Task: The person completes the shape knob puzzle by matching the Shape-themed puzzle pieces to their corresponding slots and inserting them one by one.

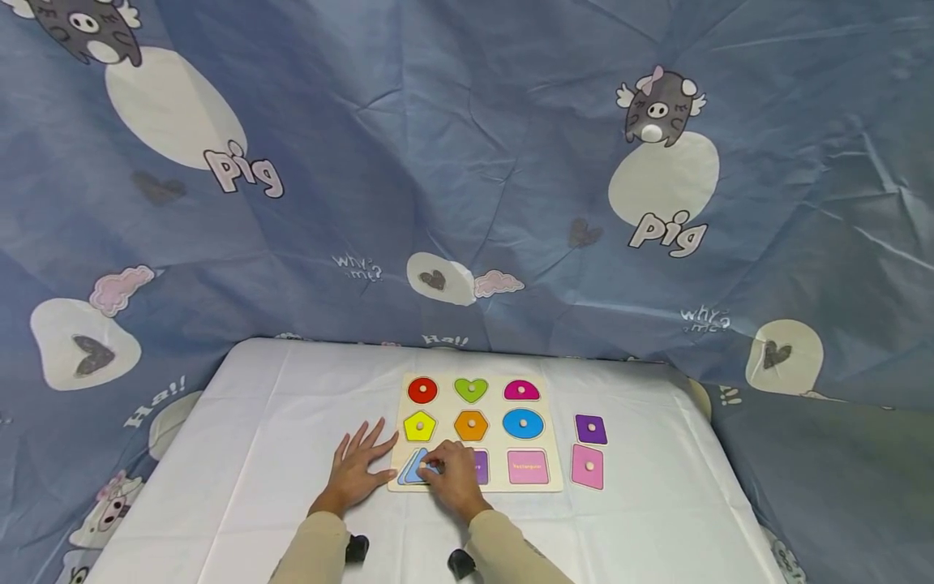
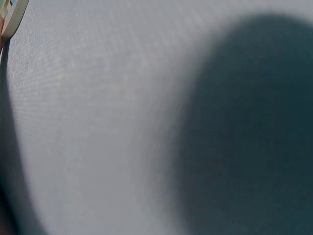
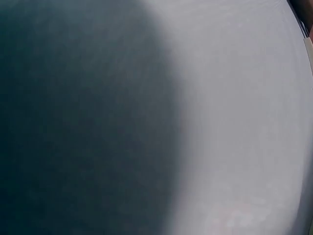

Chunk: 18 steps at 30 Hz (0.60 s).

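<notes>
A pale wooden shape puzzle board (image 1: pixel 447 407) lies flat on the table. At its lower left, my right hand (image 1: pixel 454 477) pinches a blue triangle puzzle piece (image 1: pixel 414 474) by its knob. The piece sits slightly askew over the printed blue triangle slot, whose left side shows beside it. My left hand (image 1: pixel 355 470) has its fingers spread, with thumb and index tips right at the board's left edge. The left wrist view catches just a board corner (image 2: pixel 13 22); the right wrist view is mostly cloth and dark shadow.
Red circle (image 1: pixel 422 390), green heart, magenta half circle, yellow pentagon, orange hexagon and blue oval (image 1: pixel 523 423) pieces sit in the board. Purple square and pink rectangle slots (image 1: pixel 527 468) show bare. Right of the board lie a purple piece (image 1: pixel 591 430) and a pink piece (image 1: pixel 588 466) on white cloth.
</notes>
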Available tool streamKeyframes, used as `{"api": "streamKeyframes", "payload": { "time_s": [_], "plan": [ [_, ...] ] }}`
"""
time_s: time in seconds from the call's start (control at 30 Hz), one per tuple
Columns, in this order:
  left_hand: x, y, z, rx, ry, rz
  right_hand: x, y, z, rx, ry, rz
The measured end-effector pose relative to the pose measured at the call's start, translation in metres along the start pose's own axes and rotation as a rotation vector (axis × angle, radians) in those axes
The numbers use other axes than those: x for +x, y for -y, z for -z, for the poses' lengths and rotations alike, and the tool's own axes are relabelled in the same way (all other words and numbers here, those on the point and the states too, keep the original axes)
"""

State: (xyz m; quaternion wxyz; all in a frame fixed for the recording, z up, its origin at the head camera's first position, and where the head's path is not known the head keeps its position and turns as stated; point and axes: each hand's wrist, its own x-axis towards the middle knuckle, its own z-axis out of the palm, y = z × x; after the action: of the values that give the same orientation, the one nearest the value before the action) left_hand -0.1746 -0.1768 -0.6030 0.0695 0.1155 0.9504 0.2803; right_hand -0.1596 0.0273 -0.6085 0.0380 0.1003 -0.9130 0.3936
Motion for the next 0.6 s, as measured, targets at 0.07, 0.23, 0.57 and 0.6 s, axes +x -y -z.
{"api": "streamKeyframes", "payload": {
  "time_s": [0.07,0.23,0.57,0.6],
  "plan": [
    [0.000,0.000,0.000,-0.001,0.002,-0.001,0.001,0.001,-0.001,0.001,-0.006,0.018],
    [0.000,0.002,-0.001,-0.007,-0.007,-0.013,0.001,0.002,-0.007,-0.018,-0.045,0.086],
    [0.001,0.001,0.000,-0.010,0.000,-0.011,0.001,0.006,-0.010,-0.069,-0.047,0.055],
    [0.001,0.001,-0.001,-0.009,0.001,-0.010,0.000,0.006,-0.008,-0.066,-0.040,0.058]
  ]
}}
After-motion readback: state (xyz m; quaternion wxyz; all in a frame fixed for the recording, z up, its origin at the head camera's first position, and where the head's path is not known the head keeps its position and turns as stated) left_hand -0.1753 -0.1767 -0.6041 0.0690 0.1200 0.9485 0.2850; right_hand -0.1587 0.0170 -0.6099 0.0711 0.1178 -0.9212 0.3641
